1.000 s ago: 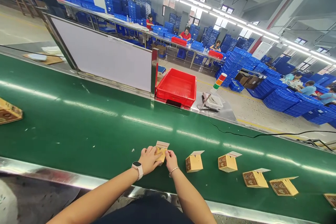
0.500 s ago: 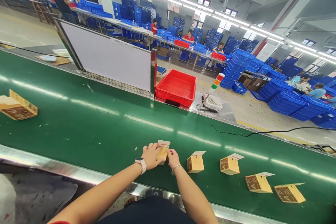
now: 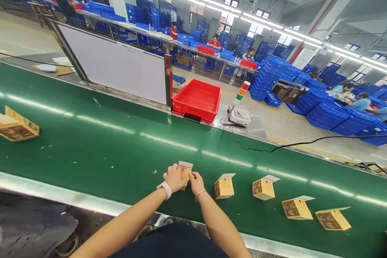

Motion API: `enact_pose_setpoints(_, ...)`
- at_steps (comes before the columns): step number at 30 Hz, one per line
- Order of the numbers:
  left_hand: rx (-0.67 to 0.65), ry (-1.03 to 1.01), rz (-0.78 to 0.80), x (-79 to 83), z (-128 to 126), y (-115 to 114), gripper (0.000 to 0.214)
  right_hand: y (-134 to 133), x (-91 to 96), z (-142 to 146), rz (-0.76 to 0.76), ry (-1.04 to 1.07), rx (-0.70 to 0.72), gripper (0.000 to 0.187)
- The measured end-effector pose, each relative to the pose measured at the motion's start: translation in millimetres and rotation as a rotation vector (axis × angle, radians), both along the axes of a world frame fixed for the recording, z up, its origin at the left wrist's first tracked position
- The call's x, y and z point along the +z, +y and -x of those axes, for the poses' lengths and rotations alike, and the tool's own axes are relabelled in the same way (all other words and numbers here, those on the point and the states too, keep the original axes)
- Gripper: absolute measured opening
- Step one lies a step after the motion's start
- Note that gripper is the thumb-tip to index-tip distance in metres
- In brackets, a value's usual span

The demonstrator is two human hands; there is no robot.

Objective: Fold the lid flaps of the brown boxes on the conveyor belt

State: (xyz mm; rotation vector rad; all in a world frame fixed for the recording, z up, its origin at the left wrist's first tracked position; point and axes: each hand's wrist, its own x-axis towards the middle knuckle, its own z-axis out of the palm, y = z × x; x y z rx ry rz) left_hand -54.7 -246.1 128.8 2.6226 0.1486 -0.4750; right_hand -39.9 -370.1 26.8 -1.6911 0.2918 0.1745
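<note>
Between my hands, on the green conveyor belt (image 3: 99, 141), sits a small yellow cardboard box (image 3: 185, 173) with its pale lid flap raised at the back. My left hand (image 3: 173, 178) is wrapped over the box's left side and top, its wrist in a pale watch. At the right edge of the box, my right hand (image 3: 196, 182) pinches the cardboard with thumb and forefinger. Much of the box is hidden under my fingers. To the right, similar yellow and brown boxes stand in a row, the nearest box (image 3: 224, 188) with its flap up.
At the far left lies an opened, flattened carton (image 3: 19, 129). Beyond the belt stand a white panel (image 3: 115, 64), a red tray (image 3: 198, 98), a scale (image 3: 240, 116) and a signal light (image 3: 242, 90). A black cable (image 3: 290, 145) runs along the far edge. People sit at tables behind.
The view has shifted slightly. Both hands stay on the same box, and the left fingers sit a little further over its top.
</note>
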Motion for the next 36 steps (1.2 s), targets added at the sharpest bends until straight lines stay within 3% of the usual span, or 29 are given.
enact_pose_setpoints(11, -0.014, -0.108, 0.069, -24.6, 10.8, -13.4, 0.037, -17.3, 8.2, -12.2, 0.127, 0.001, 0.035, 0.014)
enact_pose_setpoints(18, -0.062, -0.161, 0.065, -35.2, 19.3, -21.2, 0.036, -39.0, 22.6, -22.8, 0.203, 0.057, 0.179, 0.018)
enact_pose_setpoints(22, -0.159, -0.245, 0.037, -38.3, 24.6, -28.5, 0.040, -48.7, 34.9, -30.5, 0.176, 0.129, 0.275, 0.022)
enact_pose_setpoints(26, -0.233, -0.228, -0.009, -27.3, 24.5, -37.4, 0.040, -61.0, 45.0, -28.6, 0.063, 0.239, 0.315, 0.008)
enact_pose_setpoints(32, -0.286, -0.150, -0.105, -8.2, 21.0, -52.9, 0.037, -81.9, 51.0, -12.6, -0.076, 0.333, 0.172, 0.021)
enact_pose_setpoints(36, -0.256, -0.259, -0.008, -25.7, 25.9, -53.8, 0.041, -84.1, 45.7, 3.0, -0.087, 0.293, 0.010, 0.024)
